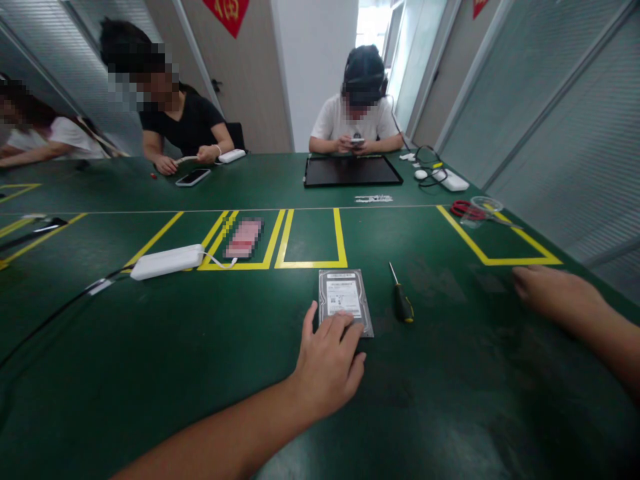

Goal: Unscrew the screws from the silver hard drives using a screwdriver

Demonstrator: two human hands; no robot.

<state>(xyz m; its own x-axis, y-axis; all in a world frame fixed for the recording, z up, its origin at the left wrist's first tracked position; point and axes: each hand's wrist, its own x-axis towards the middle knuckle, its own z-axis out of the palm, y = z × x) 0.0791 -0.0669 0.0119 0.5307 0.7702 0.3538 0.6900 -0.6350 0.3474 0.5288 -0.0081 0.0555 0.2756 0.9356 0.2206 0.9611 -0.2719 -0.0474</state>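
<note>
Left hand (327,363), fingers spread, is apparently steadying the drive (343,292) beside the screwdriver (401,303), any lift calling for an edge grip; right hand (555,291), well apart, is showing no readable closure.

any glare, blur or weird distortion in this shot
In the head view, the window glares nearly white; also in the head view, the right hand looks softer than the left hand, the finest print on the hard drive is unreadable, and the green table shows dim, smudgy reflections toward the lower right.
</note>
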